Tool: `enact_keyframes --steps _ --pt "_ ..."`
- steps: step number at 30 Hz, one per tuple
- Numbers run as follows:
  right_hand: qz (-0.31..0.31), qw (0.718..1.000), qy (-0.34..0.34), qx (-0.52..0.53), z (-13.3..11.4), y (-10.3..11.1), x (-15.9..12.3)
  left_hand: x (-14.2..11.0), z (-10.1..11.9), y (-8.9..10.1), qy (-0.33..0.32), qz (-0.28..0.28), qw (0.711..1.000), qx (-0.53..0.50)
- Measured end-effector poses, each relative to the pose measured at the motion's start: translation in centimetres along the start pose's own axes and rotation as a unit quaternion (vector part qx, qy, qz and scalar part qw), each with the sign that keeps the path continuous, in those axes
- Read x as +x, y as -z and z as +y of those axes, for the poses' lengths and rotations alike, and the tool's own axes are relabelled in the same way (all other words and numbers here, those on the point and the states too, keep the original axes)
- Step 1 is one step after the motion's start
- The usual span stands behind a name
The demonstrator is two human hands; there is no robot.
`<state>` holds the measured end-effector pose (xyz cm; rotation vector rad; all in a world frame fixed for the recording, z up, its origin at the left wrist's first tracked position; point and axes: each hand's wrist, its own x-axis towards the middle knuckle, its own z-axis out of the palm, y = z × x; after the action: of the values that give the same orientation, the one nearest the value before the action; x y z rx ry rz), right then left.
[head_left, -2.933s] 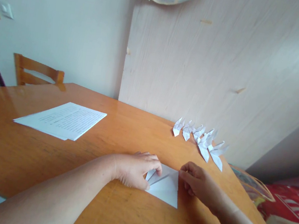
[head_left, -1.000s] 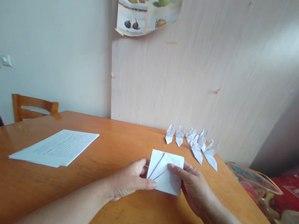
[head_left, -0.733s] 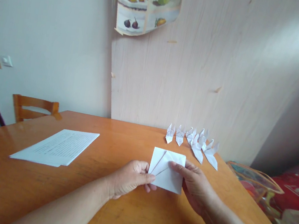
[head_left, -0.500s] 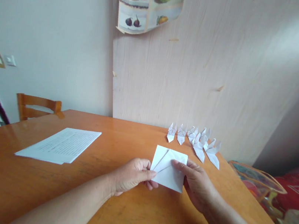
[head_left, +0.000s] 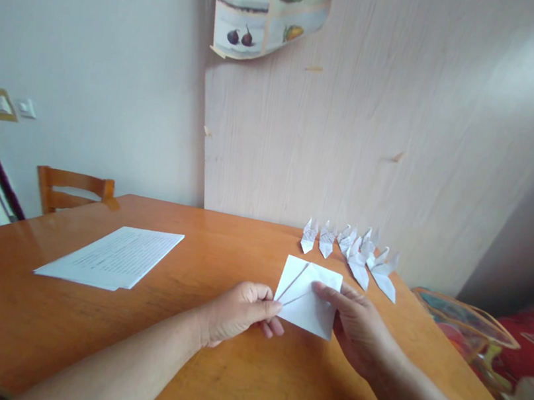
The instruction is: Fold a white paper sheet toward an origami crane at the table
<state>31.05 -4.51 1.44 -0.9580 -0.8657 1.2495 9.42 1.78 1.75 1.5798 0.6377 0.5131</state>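
Note:
A small folded sheet of white paper (head_left: 307, 309) is held above the table between my two hands, with slanting fold edges on its upper face. My left hand (head_left: 245, 310) pinches its left edge between thumb and fingers. On the right side, my right hand (head_left: 356, 320) grips the paper with its thumb lying on top and the fingers hidden underneath. Just beyond stand several folded paper figures (head_left: 356, 263) with pointed tips, some carrying printed text.
A stack of printed sheets (head_left: 112, 257) lies on the left of the wooden table (head_left: 221, 240). Behind the far left edge is a wooden chair (head_left: 76, 185). Red and clear bags (head_left: 490, 347) sit past the right edge. A wall with a fruit poster (head_left: 270, 10) bounds the back.
The view has shifted slightly. Both hands keep hold of the folded paper, which has tilted a little and moved slightly right in view.

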Motion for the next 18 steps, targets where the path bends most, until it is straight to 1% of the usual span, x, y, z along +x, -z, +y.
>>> enact_keyframes --steps 7,12,14,18 --pt "-0.006 1.000 0.011 0.002 -0.10 -0.15 -0.08 -0.14 0.25 -0.10 -0.015 0.000 1.000 0.023" --pt "-0.004 1.000 0.012 -0.004 -0.01 -0.23 -0.09 -0.11 0.17 0.00 -0.012 0.018 0.999 0.036" --pt "-0.004 1.000 0.013 -0.008 0.05 -0.29 -0.07 -0.04 0.13 0.04 -0.026 0.019 0.999 0.026" --pt "-0.014 1.000 0.008 -0.017 0.12 -0.44 -0.11 0.15 0.11 0.01 -0.065 -0.003 0.998 -0.009"
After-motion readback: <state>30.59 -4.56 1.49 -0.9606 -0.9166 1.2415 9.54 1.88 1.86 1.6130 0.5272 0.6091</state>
